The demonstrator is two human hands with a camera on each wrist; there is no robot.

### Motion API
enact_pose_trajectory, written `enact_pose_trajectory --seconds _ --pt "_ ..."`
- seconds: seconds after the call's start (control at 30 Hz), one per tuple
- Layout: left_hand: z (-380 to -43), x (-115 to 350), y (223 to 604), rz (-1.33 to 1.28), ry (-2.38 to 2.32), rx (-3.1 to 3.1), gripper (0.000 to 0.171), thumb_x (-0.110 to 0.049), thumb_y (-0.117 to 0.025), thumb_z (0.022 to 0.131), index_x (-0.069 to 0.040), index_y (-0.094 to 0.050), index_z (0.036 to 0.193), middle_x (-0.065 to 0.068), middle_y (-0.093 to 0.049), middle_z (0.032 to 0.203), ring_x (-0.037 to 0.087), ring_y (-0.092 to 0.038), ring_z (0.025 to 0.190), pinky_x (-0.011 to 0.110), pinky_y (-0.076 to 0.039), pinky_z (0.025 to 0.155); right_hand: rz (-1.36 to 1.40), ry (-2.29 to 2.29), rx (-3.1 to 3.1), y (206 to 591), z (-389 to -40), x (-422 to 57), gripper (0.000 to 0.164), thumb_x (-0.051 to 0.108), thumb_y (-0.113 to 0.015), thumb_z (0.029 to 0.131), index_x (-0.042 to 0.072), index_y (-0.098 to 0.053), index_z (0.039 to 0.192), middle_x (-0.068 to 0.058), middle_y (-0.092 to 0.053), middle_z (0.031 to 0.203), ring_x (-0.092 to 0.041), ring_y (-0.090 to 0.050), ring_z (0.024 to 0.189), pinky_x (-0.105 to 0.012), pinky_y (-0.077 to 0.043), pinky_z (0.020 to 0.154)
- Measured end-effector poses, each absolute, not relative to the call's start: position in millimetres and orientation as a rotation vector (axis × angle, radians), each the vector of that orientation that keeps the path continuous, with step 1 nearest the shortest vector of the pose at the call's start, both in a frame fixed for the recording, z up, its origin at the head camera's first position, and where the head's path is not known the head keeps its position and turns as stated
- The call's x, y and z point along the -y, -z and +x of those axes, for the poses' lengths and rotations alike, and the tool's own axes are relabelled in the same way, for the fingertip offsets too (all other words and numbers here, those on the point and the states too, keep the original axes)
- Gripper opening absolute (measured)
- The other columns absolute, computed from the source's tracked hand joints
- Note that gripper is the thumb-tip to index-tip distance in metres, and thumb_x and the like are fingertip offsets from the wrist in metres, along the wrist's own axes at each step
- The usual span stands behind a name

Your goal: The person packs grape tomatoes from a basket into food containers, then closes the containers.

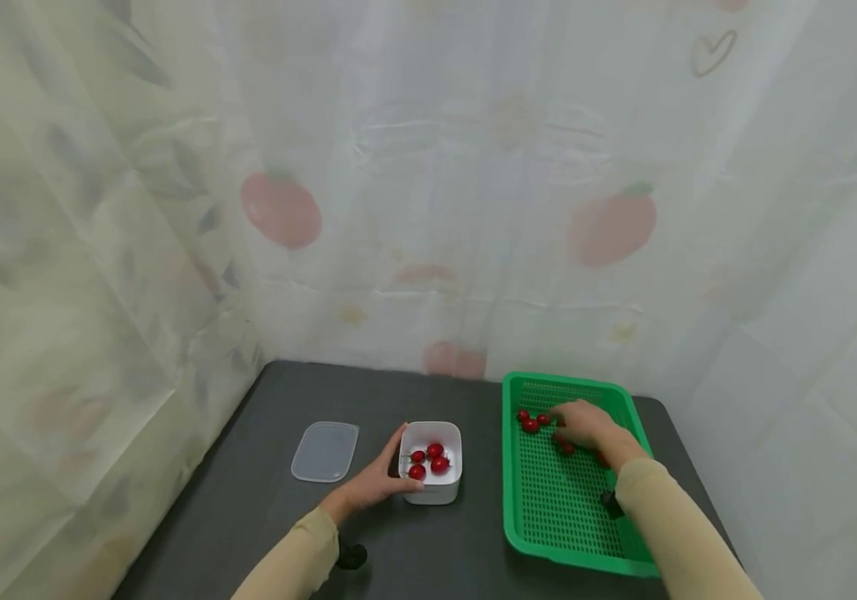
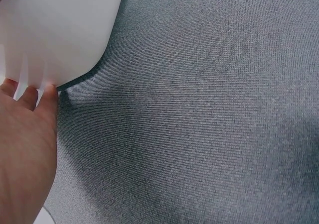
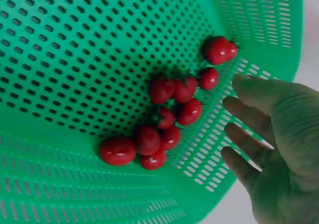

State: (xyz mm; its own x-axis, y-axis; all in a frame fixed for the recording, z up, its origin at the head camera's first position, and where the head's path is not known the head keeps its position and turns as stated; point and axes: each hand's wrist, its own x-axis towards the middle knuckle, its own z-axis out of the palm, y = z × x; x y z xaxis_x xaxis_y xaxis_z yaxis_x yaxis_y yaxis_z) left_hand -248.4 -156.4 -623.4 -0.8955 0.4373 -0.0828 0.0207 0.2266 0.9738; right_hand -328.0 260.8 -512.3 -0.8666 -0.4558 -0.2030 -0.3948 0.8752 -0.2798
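A white square container [image 1: 432, 493] with several red cherry tomatoes [image 1: 439, 465] in it stands on the dark table. My left hand [image 1: 378, 482] grips its near left corner, the thumb along the front and the fingers along the left side. In the left wrist view, fingertips [image 2: 48, 94] touch the container's wall [image 2: 60, 35]. My right hand [image 1: 584, 423] is inside the green basket [image 1: 513, 500], over its far part. The right wrist view shows this hand with fingers spread and slightly bent, holding nothing, beside several cherry tomatoes [image 3: 147, 139] gathered along the basket's end.
A translucent lid [image 1: 326, 452] lies flat on the table [image 1: 248, 517], left of the container. The basket occupies the table's right side. Printed curtains [image 1: 436, 208] hang behind the table and on both sides.
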Motion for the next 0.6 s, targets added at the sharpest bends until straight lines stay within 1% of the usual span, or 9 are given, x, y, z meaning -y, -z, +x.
enact_pose_trajectory --seconds 0.07,0.2,0.3,0.47,0.6 --pt "-248.9 156.8 624.0 0.430 -1.710 -2.167 0.113 -0.020 -0.079 0.091 -0.014 0.007 0.165 0.016 -0.009 0.168 0.039 -0.021 0.148 0.058 -0.023 0.117 -0.632 0.336 -2.783 517.6 -328.2 -263.6 0.032 0.007 -0.066 0.098 0.003 -0.067 0.130 -0.018 -0.066 0.127 -0.043 -0.059 0.118 -0.056 -0.050 0.093" --pt "-249.4 157.2 624.2 0.439 -1.712 -2.160 0.114 -0.023 -0.080 0.090 -0.015 0.006 0.165 0.017 -0.009 0.168 0.039 -0.020 0.149 0.059 -0.022 0.117 -0.598 0.342 -2.786 526.9 -328.6 -267.5 0.032 0.003 -0.063 0.099 0.000 -0.067 0.131 -0.019 -0.066 0.127 -0.043 -0.059 0.118 -0.055 -0.050 0.093" --pt "-249.1 157.6 624.1 0.434 -1.708 -2.170 0.115 -0.024 -0.081 0.090 -0.015 0.005 0.165 0.016 -0.010 0.168 0.039 -0.021 0.148 0.060 -0.022 0.117 -0.565 0.327 -2.782 530.5 -329.0 -267.6 0.033 0.001 -0.061 0.099 0.000 -0.066 0.131 -0.020 -0.065 0.127 -0.046 -0.057 0.120 -0.057 -0.049 0.095" --pt "-247.5 157.6 623.7 0.421 -1.693 -2.188 0.115 -0.027 -0.081 0.089 -0.016 0.004 0.165 0.015 -0.011 0.168 0.039 -0.022 0.148 0.061 -0.023 0.117 -0.522 0.314 -2.767 537.8 -331.0 -267.4 0.030 0.003 -0.059 0.100 0.001 -0.067 0.130 -0.021 -0.065 0.128 -0.051 -0.051 0.126 -0.061 -0.044 0.099" --pt "-247.1 157.7 622.9 0.426 -1.698 -2.179 0.114 -0.026 -0.081 0.090 -0.016 0.005 0.165 0.016 -0.010 0.168 0.039 -0.021 0.149 0.060 -0.023 0.117 -0.496 0.301 -2.745 543.5 -333.7 -265.9 0.029 0.005 -0.057 0.102 0.001 -0.067 0.129 -0.020 -0.065 0.125 -0.047 -0.056 0.121 -0.058 -0.049 0.093"
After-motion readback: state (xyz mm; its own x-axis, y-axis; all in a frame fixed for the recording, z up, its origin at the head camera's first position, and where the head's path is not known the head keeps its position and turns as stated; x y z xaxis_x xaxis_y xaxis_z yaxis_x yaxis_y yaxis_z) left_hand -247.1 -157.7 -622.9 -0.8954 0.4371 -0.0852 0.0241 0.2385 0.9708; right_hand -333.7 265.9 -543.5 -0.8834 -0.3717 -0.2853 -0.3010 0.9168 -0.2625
